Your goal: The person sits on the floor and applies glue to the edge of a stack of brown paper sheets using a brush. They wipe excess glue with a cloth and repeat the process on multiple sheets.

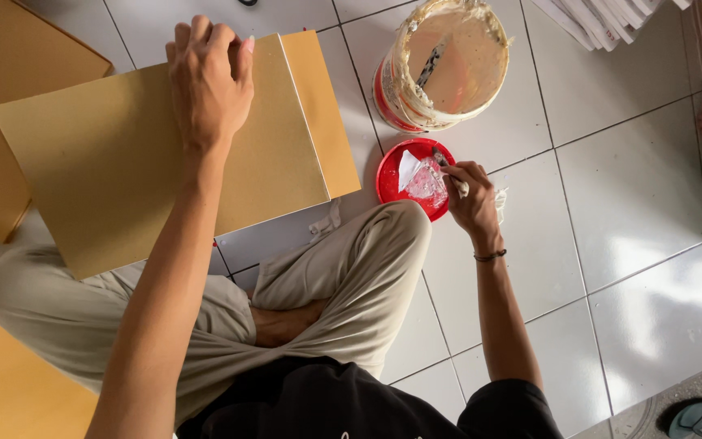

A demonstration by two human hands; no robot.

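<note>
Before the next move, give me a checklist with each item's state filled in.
1. Left hand rests flat on the brown sheet, pinning it: ok.
2. Right hand grips the brush at the red lid: ok.
3. Glue in the red lid: ok, a whitish smear shows.
4. Brush loaded with glue: cannot tell, its tip is too small to see.
5. Glue bucket open, beside the lid: ok.
6. Sheet lies flat: not ok, it rests partly on the knee.
</note>
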